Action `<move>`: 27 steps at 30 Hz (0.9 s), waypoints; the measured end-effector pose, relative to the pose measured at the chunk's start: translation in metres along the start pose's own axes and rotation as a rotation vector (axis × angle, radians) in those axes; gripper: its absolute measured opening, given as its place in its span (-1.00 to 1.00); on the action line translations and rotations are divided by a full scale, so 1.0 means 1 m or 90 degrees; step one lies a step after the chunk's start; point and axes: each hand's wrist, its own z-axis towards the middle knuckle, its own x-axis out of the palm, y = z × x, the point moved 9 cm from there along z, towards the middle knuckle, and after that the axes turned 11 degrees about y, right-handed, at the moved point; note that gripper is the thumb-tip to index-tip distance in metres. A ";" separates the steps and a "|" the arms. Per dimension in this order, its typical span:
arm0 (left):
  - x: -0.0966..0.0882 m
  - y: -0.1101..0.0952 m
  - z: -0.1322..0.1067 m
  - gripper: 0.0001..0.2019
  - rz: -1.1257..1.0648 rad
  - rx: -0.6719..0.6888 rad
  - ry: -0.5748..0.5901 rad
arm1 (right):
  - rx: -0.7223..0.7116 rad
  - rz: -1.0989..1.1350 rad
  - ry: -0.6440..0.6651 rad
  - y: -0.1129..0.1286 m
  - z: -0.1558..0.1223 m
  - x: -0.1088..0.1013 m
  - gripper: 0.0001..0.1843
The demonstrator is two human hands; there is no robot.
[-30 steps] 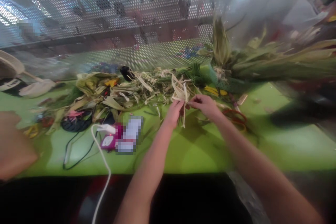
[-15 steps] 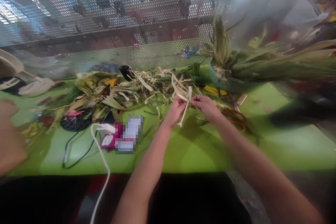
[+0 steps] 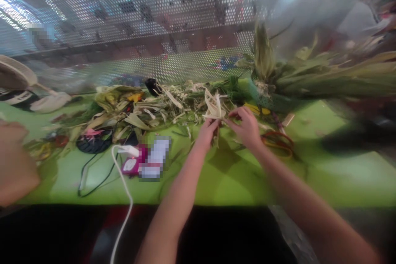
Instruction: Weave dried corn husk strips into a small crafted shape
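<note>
Pale dried corn husk strips, folded and fanned upward, stand in the pinch of my left hand. The fingers of that hand are closed around their lower part, and a strip end hangs below. To the right, my right hand is close beside the husk with thumb and fingers parted. Its fingertips are near the husk's right edge; whether they touch it is too blurred to tell. Behind both hands lies a heap of husk scraps on the green table.
A teal basket with long green husks stands at back right. Coloured rings lie right of my hand. On the left are a phone, a magenta power bank and a white cable. A perforated screen rises behind.
My right hand has come off the husk and its fingers have spread. The husk strips have turned in my left hand and now fan upward. The view has shifted slightly.
</note>
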 end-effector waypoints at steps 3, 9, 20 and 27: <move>0.001 0.001 0.001 -0.69 -0.110 0.026 -0.018 | -0.008 -0.057 0.085 0.006 -0.004 0.022 -0.84; -0.007 0.000 0.002 -0.74 -0.066 0.065 -0.049 | 0.025 -0.093 0.188 -0.002 -0.007 0.050 -0.89; -0.008 -0.010 -0.009 -0.73 0.005 -0.030 -0.106 | -0.047 -0.141 0.225 -0.006 0.000 0.048 -0.85; -0.014 -0.013 -0.008 -0.75 0.027 -0.028 -0.103 | -0.030 -0.132 0.185 -0.008 0.000 0.036 -0.86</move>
